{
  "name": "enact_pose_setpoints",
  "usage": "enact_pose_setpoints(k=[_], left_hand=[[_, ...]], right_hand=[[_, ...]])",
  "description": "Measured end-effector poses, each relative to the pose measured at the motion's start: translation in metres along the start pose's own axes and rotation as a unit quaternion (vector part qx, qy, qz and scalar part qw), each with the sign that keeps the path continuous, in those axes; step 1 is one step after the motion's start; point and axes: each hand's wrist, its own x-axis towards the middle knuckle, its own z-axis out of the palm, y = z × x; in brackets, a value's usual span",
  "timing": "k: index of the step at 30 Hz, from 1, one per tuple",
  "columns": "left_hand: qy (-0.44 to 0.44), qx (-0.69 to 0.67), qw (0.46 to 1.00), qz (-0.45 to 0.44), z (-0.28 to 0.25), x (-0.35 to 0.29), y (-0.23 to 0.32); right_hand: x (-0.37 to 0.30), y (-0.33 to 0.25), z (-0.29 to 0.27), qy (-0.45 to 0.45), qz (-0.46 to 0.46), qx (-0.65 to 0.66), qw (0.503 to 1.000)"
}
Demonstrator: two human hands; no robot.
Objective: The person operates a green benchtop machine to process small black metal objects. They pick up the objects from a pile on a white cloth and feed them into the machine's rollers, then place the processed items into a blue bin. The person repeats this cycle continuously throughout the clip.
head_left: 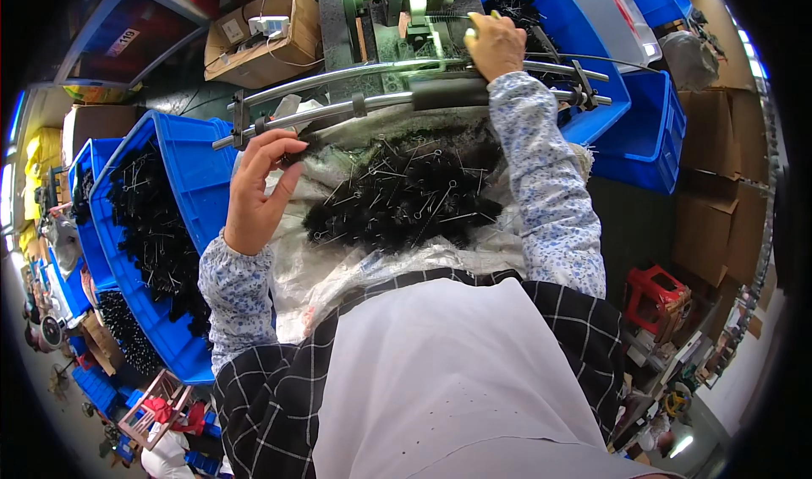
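Observation:
A heap of small black wire brushes, with thin metal stems and looped ends, lies on a pale cloth sheet over my lap. My left hand is raised at the heap's left, thumb and fingers curled around a small black bristly piece, apparently a brush. At the far side, my right hand reaches the green machine. Its thumb and forefinger pinch the end of a thin dark brush that extends left to the machine's head. The fingertips are partly blurred, and where the brush meets the machine is unclear.
Two metal rails cross between me and the machine. A blue bin of black brushes stands left, another blue bin right. An open cardboard box sits back left. A red stool is low at right.

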Motion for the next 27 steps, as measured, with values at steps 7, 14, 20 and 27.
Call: enact_pose_setpoints(k=[7,14,20,27], left_hand=[[0.003,-0.144,0.99,-0.009,0.012,0.008,-0.008],[-0.024,-0.154,0.988,0.016,0.029,0.027,-0.007],[0.078,-0.181,0.98,0.014,0.076,0.045,-0.003],[0.067,0.042,0.996,-0.048,0.037,-0.001,-0.023]], right_hand=[[0.027,0.042,-0.004,-0.084,0.044,0.023,0.995],[0.026,0.084,-0.055,0.049,0.052,-0.057,0.996],[-0.047,-0.074,-0.123,-0.24,-0.112,0.347,0.9],[-0.029,-0.059,-0.07,-0.047,-0.105,0.125,0.985]])
